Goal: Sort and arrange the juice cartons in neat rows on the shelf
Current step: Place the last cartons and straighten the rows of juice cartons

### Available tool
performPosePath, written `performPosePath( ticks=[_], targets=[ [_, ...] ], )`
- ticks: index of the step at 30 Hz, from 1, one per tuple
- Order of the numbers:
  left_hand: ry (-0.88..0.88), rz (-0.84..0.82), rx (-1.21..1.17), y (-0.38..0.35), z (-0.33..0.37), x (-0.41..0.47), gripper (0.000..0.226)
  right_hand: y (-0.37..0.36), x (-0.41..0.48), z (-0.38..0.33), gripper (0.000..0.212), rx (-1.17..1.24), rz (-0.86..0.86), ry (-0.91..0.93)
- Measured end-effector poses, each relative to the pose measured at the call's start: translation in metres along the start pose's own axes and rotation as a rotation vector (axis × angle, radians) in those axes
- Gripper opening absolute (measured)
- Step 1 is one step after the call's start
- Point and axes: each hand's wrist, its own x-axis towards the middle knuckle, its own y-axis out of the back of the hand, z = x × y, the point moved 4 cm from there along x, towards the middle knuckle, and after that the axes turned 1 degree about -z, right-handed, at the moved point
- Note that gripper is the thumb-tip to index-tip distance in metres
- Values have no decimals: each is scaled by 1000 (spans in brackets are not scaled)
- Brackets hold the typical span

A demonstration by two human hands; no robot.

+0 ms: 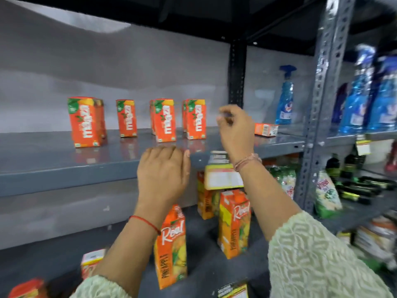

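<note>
Several small orange Maaza cartons stand spaced along the grey upper shelf [64, 166]: one at the left [84, 122], a second [126, 118], a third [164, 120] and a fourth [196, 119]. Another small carton [266, 129] lies on its side at the shelf's right end. My left hand [163, 171] rests at the shelf's front edge, fingers curled, holding nothing. Raised above the shelf just right of the fourth carton, my right hand [235, 127] has loosely bent fingers and nothing visible in it. Tall Real pineapple cartons [171, 248] [234, 222] stand on the lower shelf.
A blue spray bottle [284, 97] stands behind the grey upright post [322, 82]. More blue bottles [363, 93] fill the right-hand rack, with dark bottles and green packets below. Price tags [223, 177] hang from the shelf edge. The frame is blurred.
</note>
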Motion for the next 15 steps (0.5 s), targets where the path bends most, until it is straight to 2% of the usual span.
performPosePath(
  ticks=[2, 4, 7, 10, 13, 15],
  targets=[
    [6, -34, -28, -14, 24, 8, 36, 20, 26, 25, 23, -157, -9, -14],
    [27, -53, -18, -23, 34, 9, 36, 34, 50, 58, 29, -357, -39, -103],
    [41, -15, 12, -27, 36, 7, 35, 43, 66, 106, 43, -677, -198, -253],
    [52, 28, 17, -28, 36, 6, 36, 42, 67, 126, 46, -623, -357, -384],
    [69, 51, 24, -29, 37, 5, 37, 44, 73, 127, 41, -538, -336, -380],
    [73, 65, 28, -29, 37, 5, 37, 48, 79, 128, 47, -434, -347, -438]
  ],
)
